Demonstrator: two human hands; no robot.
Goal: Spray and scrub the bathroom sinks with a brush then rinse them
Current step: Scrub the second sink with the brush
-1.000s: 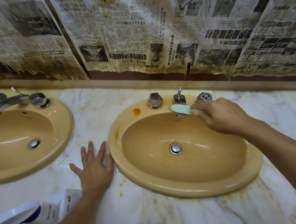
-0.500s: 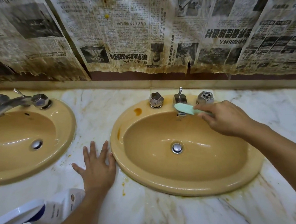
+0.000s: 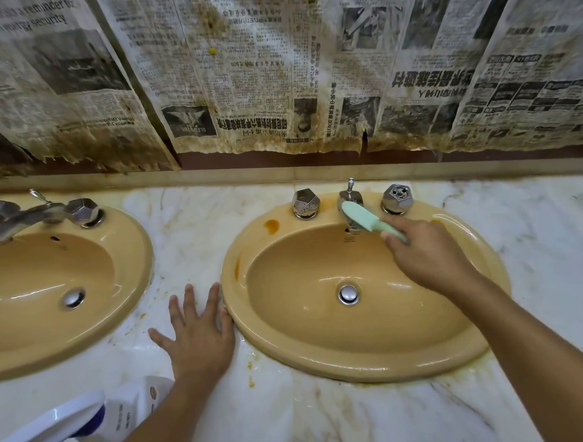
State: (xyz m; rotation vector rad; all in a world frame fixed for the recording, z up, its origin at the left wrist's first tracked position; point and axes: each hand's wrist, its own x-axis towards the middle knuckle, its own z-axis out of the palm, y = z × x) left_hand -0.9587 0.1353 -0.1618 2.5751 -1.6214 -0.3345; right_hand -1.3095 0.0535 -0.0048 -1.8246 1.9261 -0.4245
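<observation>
Two tan oval sinks are set in a marble counter: the right sink [image 3: 368, 358] in the middle and the left sink [image 3: 53, 338] partly cut off. My right hand [image 3: 427, 254] grips the handle of a mint-green brush [image 3: 360, 215], whose head lies against the chrome faucet [image 3: 349, 197] at the back of the right sink. My left hand [image 3: 198, 334] rests flat with spread fingers on the counter, touching the right sink's left rim. A white spray bottle [image 3: 91, 420] stands at the bottom left, partly behind my left forearm.
Chrome knobs [image 3: 305, 203] [image 3: 397, 199] flank the right faucet; the left sink has its own faucet [image 3: 30, 217]. An orange stain [image 3: 272, 226] marks the right sink's rim. Stained newspaper [image 3: 275, 69] covers the wall. Bare marble counter [image 3: 537, 228] stretches right.
The brush head has shifted slightly right and back onto the faucet, with my right hand turning a little. My left hand stays planted on the counter.
</observation>
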